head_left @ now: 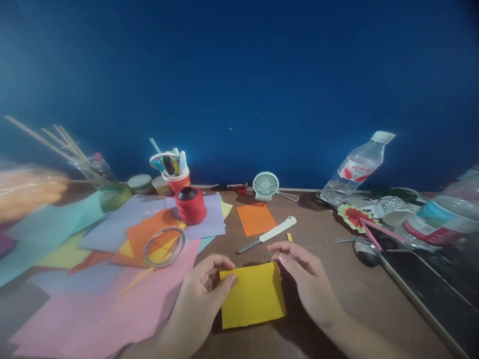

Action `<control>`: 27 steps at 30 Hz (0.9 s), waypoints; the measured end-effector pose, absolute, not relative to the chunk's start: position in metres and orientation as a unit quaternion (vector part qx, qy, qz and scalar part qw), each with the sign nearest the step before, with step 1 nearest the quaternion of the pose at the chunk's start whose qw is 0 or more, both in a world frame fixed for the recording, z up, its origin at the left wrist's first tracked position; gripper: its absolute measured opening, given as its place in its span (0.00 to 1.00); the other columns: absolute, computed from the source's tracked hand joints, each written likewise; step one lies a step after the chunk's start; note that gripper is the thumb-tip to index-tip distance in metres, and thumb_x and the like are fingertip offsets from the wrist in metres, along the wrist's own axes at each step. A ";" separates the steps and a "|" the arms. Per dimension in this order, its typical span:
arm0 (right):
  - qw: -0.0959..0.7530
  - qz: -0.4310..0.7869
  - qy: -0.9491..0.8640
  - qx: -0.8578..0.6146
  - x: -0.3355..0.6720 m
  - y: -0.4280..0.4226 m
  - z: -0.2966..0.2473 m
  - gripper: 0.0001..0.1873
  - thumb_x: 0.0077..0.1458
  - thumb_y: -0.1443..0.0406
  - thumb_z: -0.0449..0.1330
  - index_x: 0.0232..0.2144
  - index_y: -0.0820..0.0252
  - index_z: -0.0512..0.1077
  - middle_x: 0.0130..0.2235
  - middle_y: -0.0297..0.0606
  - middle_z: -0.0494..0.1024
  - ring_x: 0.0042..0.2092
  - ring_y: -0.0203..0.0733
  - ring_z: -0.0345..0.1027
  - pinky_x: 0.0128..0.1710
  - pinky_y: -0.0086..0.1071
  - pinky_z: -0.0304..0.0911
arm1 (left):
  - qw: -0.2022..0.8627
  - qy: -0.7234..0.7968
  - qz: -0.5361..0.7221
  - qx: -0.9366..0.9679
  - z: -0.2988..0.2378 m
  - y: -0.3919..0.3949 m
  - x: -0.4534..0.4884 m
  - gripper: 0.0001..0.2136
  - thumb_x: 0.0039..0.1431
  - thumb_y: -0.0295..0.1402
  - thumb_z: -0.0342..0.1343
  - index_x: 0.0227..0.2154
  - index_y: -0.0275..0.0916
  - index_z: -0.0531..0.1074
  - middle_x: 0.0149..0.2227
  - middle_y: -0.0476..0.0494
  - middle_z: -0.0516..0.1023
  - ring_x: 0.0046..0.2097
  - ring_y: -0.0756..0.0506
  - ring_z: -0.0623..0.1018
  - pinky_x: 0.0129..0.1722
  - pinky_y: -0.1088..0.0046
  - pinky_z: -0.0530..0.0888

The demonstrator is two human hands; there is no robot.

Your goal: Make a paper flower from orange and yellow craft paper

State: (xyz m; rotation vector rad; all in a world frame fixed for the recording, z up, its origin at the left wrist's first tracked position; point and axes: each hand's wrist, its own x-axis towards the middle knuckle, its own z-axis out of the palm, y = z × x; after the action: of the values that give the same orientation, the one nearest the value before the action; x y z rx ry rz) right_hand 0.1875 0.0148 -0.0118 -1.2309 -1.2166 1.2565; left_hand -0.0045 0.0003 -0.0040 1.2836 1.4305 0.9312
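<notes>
A yellow square of paper lies in front of me, raised a little over its shadow on the brown table. My left hand pinches its upper left corner, thumb on top and fingers behind. At the upper right corner is my right hand, its fingers stretched out and slightly apart; whether the thumb touches the edge I cannot tell. Just beyond the hands lie a white-handled knife, a small yellow scrap and an orange square of paper.
Coloured paper sheets spread across the left, bearing a tape roll and a red thread spool. A pen cup and small fan stand behind. On the right are a tilted bottle, a paper fan and a dark tablet-like slab.
</notes>
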 end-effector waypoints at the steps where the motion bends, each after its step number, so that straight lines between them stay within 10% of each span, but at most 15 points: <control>1: 0.476 0.505 -0.514 -0.504 0.187 0.014 -0.011 0.10 0.51 0.63 0.53 0.35 0.60 0.70 0.24 0.31 0.68 0.26 0.33 0.60 0.25 0.25 0.58 | 0.480 0.588 0.385 0.526 -0.005 0.001 -0.004 0.05 0.49 0.34 0.53 0.29 0.40 0.67 0.28 0.51 0.71 0.31 0.49 0.69 0.30 0.77 0.66; 12: 0.404 0.444 -0.607 -0.521 0.184 0.009 -0.014 0.12 0.42 0.67 0.60 0.34 0.56 0.74 0.36 0.36 0.77 0.34 0.40 0.70 0.33 0.31 0.65 | 0.537 0.567 0.402 0.478 -0.005 0.002 -0.002 0.10 0.41 0.32 0.60 0.29 0.39 0.69 0.26 0.51 0.71 0.29 0.49 0.71 0.28 0.76 0.69; 27: 0.370 0.395 -0.637 -0.550 0.183 0.012 -0.010 0.10 0.50 0.64 0.53 0.22 0.60 0.71 0.23 0.32 0.73 0.26 0.36 0.65 0.25 0.26 0.58 | 0.497 0.586 0.362 0.528 0.000 0.002 -0.003 0.07 0.45 0.34 0.57 0.28 0.38 0.71 0.25 0.50 0.71 0.28 0.49 0.69 0.27 0.76 0.67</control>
State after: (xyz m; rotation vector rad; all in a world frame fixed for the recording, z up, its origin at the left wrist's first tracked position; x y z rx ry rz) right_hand 0.1829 0.0119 -0.0098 -1.4113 -1.6334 1.0125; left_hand -0.0032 0.0018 -0.0001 1.2780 1.4188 0.8770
